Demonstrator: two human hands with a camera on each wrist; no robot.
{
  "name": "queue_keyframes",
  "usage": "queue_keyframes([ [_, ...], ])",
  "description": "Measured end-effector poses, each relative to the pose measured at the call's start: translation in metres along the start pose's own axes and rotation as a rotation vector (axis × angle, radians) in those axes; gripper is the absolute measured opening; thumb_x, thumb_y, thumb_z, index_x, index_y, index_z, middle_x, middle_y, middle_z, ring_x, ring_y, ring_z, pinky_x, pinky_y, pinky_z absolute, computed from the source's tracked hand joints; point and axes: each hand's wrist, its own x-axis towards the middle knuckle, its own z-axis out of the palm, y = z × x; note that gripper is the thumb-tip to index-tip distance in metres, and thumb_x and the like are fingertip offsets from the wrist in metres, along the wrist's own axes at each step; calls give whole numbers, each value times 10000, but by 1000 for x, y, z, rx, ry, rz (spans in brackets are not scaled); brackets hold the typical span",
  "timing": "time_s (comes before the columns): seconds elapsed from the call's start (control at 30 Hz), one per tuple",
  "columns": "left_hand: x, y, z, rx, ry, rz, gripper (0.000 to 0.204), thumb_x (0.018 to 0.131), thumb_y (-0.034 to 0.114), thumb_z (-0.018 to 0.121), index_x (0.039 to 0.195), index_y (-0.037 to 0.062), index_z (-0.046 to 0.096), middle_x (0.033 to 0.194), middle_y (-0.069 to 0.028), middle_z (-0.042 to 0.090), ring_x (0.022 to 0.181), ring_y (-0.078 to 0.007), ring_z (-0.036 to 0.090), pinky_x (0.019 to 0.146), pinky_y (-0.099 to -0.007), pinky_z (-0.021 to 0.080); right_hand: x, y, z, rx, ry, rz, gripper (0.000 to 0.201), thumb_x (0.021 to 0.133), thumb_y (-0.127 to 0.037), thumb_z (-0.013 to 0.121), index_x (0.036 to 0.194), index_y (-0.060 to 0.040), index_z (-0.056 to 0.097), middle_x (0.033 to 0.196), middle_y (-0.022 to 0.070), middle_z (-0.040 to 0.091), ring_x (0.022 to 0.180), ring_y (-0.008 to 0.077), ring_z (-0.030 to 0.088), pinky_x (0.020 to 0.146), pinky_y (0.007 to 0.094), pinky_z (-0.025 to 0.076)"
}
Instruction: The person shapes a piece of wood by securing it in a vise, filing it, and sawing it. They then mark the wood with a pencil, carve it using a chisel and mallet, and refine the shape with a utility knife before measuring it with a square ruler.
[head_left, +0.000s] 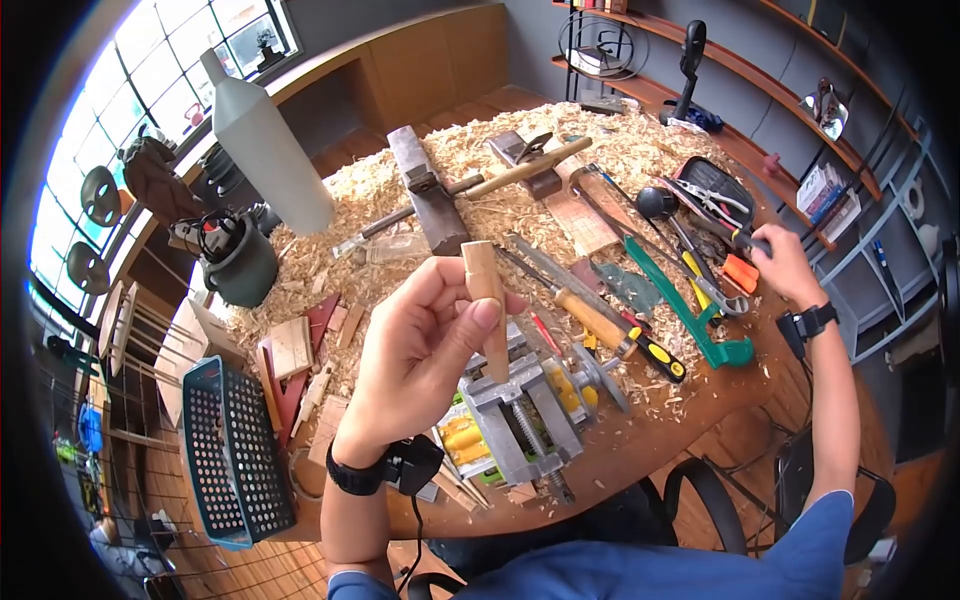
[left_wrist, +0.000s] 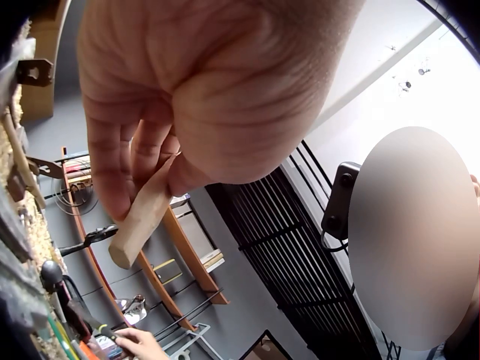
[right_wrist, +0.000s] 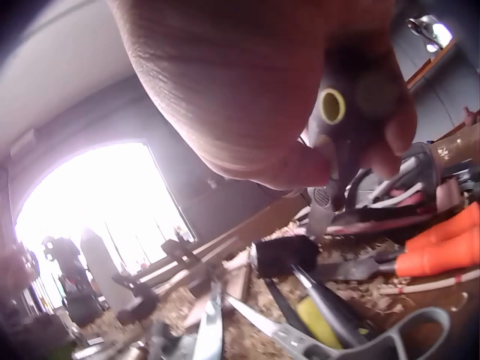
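Raised over the middle of the bench, my left hand [head_left: 415, 350] pinches a short whittled wooden piece [head_left: 482, 275] between thumb and fingers. One faceted end of that wooden piece [left_wrist: 135, 240] sticks out past the fingertips in the left wrist view. Below it sits a grey metal vise [head_left: 520, 410]. At the bench's right side, my right hand [head_left: 787, 268] grips a dark-handled tool [right_wrist: 349, 127] with a yellow-rimmed hole and a flat metal end pointing down. Near that hand lie grey scissors [right_wrist: 367, 341], a black-headed mallet [right_wrist: 285, 256] and orange-handled tools [right_wrist: 439, 259].
Wood shavings [head_left: 365, 290] cover much of the bench. Hand planes [head_left: 430, 200], a green saw [head_left: 690, 310], a wooden-handled file [head_left: 590, 318] and a black tray with pliers [head_left: 715, 185] lie about. A blue perforated basket [head_left: 205, 450] stands at the left edge, near a tall grey bottle [head_left: 270, 150].
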Motion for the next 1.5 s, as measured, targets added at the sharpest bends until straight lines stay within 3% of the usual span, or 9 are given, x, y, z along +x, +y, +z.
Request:
queue_keyframes([
  [0.07, 1, 4, 2, 41, 13, -20, 183, 1108, 64, 572, 1257, -38, 602, 1173, -119, 746, 1047, -107, 673, 911, -272, 545, 7, 1, -27, 108, 221, -126, 243, 894, -143, 765, 1070, 20, 724, 884, 110, 759, 783, 229, 729, 716, 394, 558],
  [0.17, 3, 1, 5, 30, 31, 13, 225, 1084, 16, 602, 1292, -68, 580, 1122, -110, 747, 966, -98, 686, 845, -253, 559, 1, -43, -81, 658, 289, 180, 205, 1006, -189, 756, 1096, -5, 746, 899, 20, 726, 709, 61, 662, 605, 224, 512],
  [0.6, 0, 1, 5, 57, 22, 5, 212, 1074, 16, 625, 1273, -54, 601, 1114, -95, 747, 911, -71, 666, 809, -240, 567, -21, -89, -101, 1223, 173, -28, 246, 999, -89, 734, 1214, 22, 682, 992, 49, 734, 814, 103, 701, 728, 249, 586],
  [0.8, -2, 3, 6, 51, 26, -2, 186, 1102, 73, 586, 1258, -29, 584, 1064, -88, 726, 872, -84, 655, 793, -239, 551, -39, -120, -80, 1125, 184, -256, 323, 804, 106, 804, 1029, -65, 648, 1230, 117, 695, 1113, 217, 672, 1034, 365, 523],
  [0.87, -2, 3, 10, 26, 27, 2, 179, 1118, 129, 557, 1220, -17, 563, 995, -109, 705, 795, -117, 656, 773, -254, 553, -56, -145, -74, 911, 222, -362, 382, 720, 108, 852, 964, -99, 645, 1167, 124, 716, 1107, 245, 687, 990, 389, 541],
  [1.0, -5, 5, 21, -359, -23, -1, 204, 1110, 109, 529, 1259, -30, 520, 1212, -286, 710, 1119, -315, 737, 948, -406, 624, -82, -201, -60, 849, 233, -544, 348, 710, 125, 864, 872, -112, 668, 1080, 122, 734, 968, 267, 719, 888, 397, 577],
  [1.03, -4, 2, 13, -444, -155, -12, 259, 1124, 146, 544, 1324, -18, 529, 1390, -270, 659, 1124, -250, 735, 1052, -429, 583, -85, -208, -58, 878, 224, -550, 333, 719, 123, 863, 860, -115, 677, 1081, 118, 729, 968, 271, 712, 887, 402, 575],
  [1.13, -6, 13, 14, -585, -126, -113, 280, 1129, 154, 526, 1349, -18, 515, 1438, -297, 624, 1232, -302, 704, 1075, -453, 577, -85, -211, -54, 865, 264, -570, 338, 738, 127, 858, 880, -124, 680, 1087, 110, 722, 980, 264, 704, 894, 405, 572],
  [1.5, -7, 9, 14, -577, -184, -67, 265, 1124, 147, 549, 1335, -12, 522, 1436, -289, 633, 1237, -305, 703, 1096, -471, 565, -91, -205, -28, 1110, 100, -383, 406, 756, 179, 849, 965, -68, 605, 1160, 173, 704, 1098, 250, 724, 958, 384, 600],
])
